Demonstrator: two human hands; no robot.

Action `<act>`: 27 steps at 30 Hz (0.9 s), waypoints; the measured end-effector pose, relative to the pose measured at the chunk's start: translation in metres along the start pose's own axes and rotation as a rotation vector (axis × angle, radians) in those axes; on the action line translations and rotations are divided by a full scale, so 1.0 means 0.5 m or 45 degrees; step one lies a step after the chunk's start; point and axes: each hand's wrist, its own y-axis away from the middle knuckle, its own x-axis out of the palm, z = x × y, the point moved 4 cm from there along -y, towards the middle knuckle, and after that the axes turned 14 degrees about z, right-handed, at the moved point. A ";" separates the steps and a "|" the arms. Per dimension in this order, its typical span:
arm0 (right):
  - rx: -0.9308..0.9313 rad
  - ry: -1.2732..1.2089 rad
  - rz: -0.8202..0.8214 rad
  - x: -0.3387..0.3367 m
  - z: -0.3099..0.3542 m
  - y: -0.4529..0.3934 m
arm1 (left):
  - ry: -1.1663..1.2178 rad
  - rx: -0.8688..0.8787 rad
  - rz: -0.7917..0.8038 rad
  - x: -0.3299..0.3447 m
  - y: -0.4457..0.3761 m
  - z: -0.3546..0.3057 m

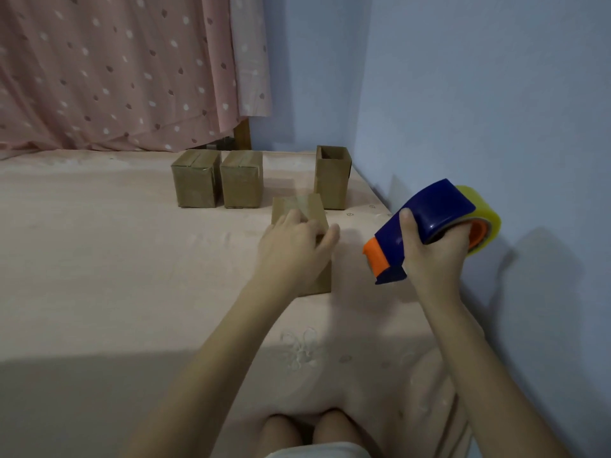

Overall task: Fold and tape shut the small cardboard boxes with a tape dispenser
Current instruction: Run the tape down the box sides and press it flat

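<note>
A small cardboard box with tape across its top stands on the pink bed. My left hand lies over its near top edge, thumb out to the right, and hides most of its front. My right hand grips a blue and orange tape dispenser with a roll of clear tape, held in the air to the right of that box. Two taped boxes stand side by side farther back. An open-topped box stands upright behind the near one, by the wall.
The pink bedsheet covers the whole work surface. A blue wall runs along the right side. A pink dotted curtain hangs at the back. My knees show at the bottom edge.
</note>
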 end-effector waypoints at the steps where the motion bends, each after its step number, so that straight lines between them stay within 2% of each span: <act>1: -0.002 -0.016 0.020 0.000 0.000 0.000 | 0.007 -0.040 -0.009 -0.005 -0.013 -0.001; 5: 0.000 -0.028 0.136 0.001 -0.002 0.006 | 0.037 0.007 -0.118 -0.016 -0.042 -0.037; 7: 0.000 -0.019 0.184 -0.002 0.000 0.010 | 0.280 0.156 -0.082 -0.013 -0.037 -0.082; 10: 0.042 -0.047 0.347 0.000 0.003 0.018 | 0.888 0.354 0.176 0.001 -0.026 -0.148; 13: 0.091 -0.068 0.522 -0.002 0.004 0.026 | 1.283 0.326 0.300 0.002 -0.027 -0.169; 16: 0.162 -0.036 0.605 -0.010 0.004 0.027 | 1.340 0.369 0.365 0.002 -0.024 -0.176; 19: 0.145 0.177 0.663 -0.022 0.002 0.026 | 1.304 0.466 0.307 0.003 -0.023 -0.164; 23: -0.002 0.474 0.493 -0.048 -0.006 0.021 | 1.303 0.487 0.236 0.032 -0.025 -0.154; 25: 0.044 0.399 0.380 -0.055 -0.019 0.025 | 1.309 0.465 0.169 0.058 -0.025 -0.157; 27: 0.150 0.141 0.373 -0.055 -0.033 0.035 | 1.281 0.471 0.095 0.085 -0.026 -0.160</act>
